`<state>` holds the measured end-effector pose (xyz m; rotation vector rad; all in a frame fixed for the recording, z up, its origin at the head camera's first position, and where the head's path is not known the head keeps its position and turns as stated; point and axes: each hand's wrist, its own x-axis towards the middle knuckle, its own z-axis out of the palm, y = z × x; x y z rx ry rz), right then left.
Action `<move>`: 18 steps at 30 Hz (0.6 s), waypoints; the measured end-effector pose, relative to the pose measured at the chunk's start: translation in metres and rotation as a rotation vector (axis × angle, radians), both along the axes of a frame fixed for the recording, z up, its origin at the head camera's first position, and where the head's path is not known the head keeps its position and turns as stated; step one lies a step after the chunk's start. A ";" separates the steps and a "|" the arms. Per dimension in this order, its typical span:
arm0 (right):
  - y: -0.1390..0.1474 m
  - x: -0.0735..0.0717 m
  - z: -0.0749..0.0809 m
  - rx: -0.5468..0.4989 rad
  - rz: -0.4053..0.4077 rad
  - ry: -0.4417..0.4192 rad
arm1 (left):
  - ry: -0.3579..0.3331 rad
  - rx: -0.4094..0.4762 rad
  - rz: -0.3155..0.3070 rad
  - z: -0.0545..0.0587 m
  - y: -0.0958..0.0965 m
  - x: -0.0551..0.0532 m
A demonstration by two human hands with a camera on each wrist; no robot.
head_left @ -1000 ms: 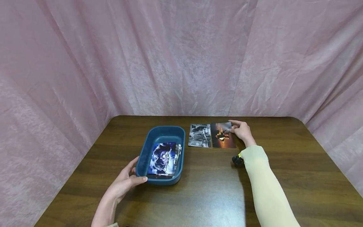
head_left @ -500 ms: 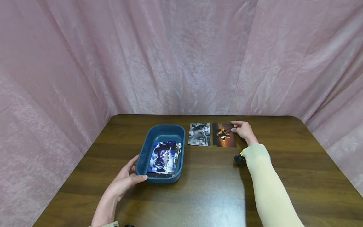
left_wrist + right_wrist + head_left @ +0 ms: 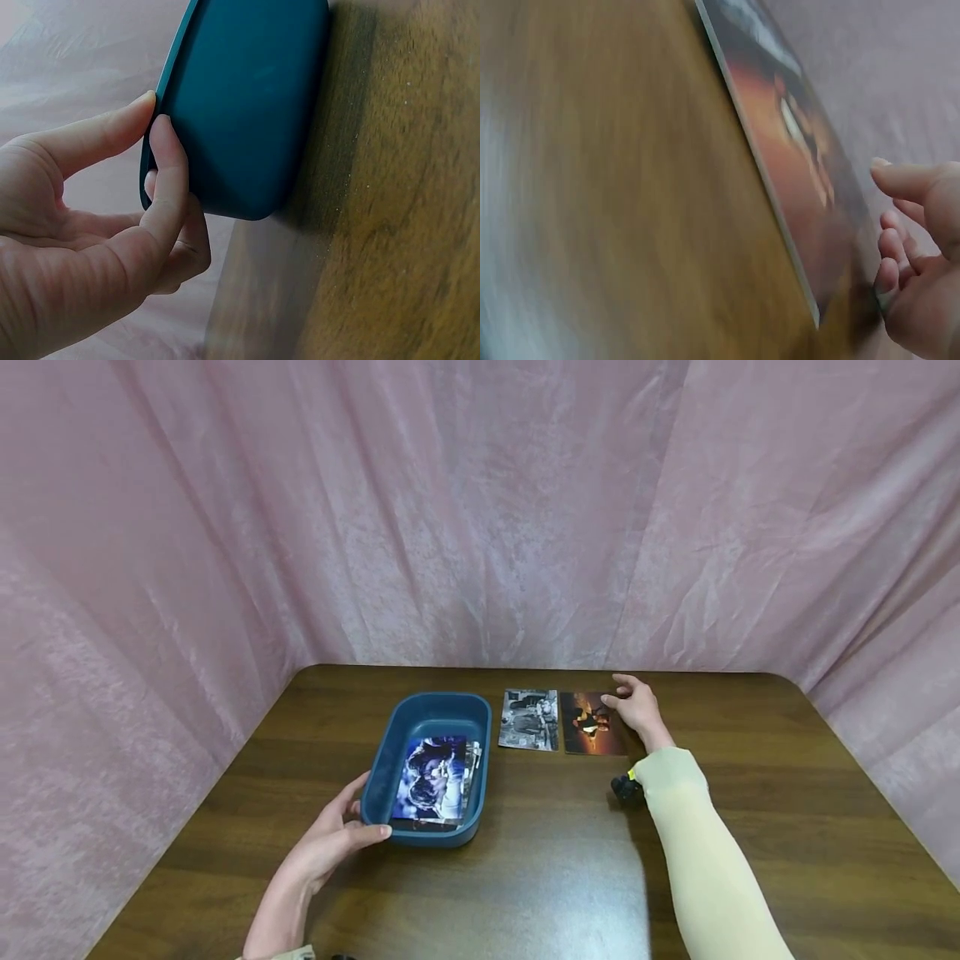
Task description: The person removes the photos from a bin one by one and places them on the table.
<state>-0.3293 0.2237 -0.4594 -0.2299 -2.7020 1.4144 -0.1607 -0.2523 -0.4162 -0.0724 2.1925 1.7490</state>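
Observation:
My left hand (image 3: 322,847) pinches the near left corner of a blue plastic bin (image 3: 441,696), thumb over the rim and fingers curled against the outer wall. Inside lies a small stack of photos, topped by a blue-violet photo (image 3: 431,781). Toward the back, a dark orange photo (image 3: 592,740) lies on the table just right of a black-and-white photo (image 3: 528,720). My right hand (image 3: 637,706) hovers at the orange photo's far right corner, thumb and fingers apart with nothing held. The right wrist view shows the same thumb (image 3: 911,178) off the photo's edge.
The brown wooden table (image 3: 555,860) ends at the back against a pink curtain (image 3: 480,527). A small black device (image 3: 626,787) hangs under my right wrist, close over the table.
My right hand has let go of the orange photo, and its thumb and fingers have spread apart. The photo now lies flat. My left hand and the bin have stayed put.

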 end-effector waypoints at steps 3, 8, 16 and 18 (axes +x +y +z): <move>-0.018 -0.006 0.007 -0.021 -0.026 0.067 | -0.005 -0.004 -0.001 -0.001 0.000 0.000; -0.058 -0.020 0.029 -0.061 0.016 0.155 | 0.002 -0.011 -0.001 -0.001 0.002 -0.001; -0.144 -0.036 0.058 -0.170 0.096 0.194 | 0.006 0.006 -0.014 -0.001 0.001 -0.001; -0.171 -0.038 0.062 -0.190 0.118 0.213 | 0.008 0.006 -0.014 -0.001 0.000 -0.001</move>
